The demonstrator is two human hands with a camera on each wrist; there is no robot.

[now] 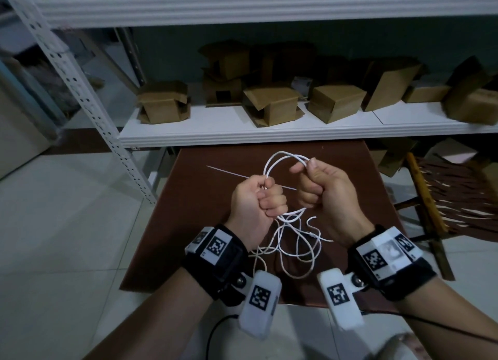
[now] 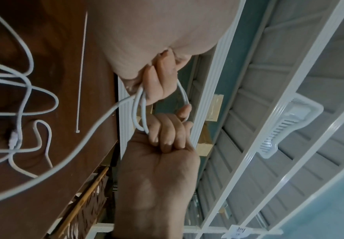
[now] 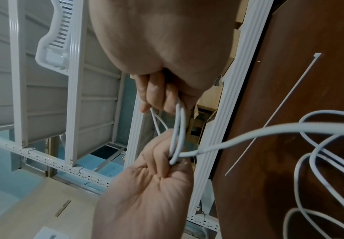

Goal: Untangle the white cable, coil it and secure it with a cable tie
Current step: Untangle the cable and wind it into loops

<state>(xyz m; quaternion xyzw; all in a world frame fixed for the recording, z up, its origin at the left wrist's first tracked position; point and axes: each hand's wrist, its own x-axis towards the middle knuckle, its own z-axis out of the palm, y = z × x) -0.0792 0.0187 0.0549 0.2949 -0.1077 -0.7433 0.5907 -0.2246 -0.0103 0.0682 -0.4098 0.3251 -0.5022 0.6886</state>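
The white cable (image 1: pixel 283 159) arches in a couple of loops between both hands above the brown table (image 1: pixel 199 198). My left hand (image 1: pixel 265 195) grips one side of the loops in a fist. My right hand (image 1: pixel 310 187) grips the other side, thumb on top. The rest of the cable (image 1: pixel 292 242) hangs down and lies tangled on the table near my wrists, its connector end (image 1: pixel 312 235) among the strands. A thin white cable tie (image 1: pixel 231 173) lies flat on the table behind the hands. The left wrist view shows the held cable loops (image 2: pixel 139 113) and the right wrist view shows them too (image 3: pixel 178 129).
A white shelf (image 1: pixel 269 133) with several cardboard boxes (image 1: pixel 272 103) runs just behind the table. A perforated white upright (image 1: pixel 89 101) stands at the left. A woven chair (image 1: pixel 444 198) stands close at the right. Tiled floor surrounds the table.
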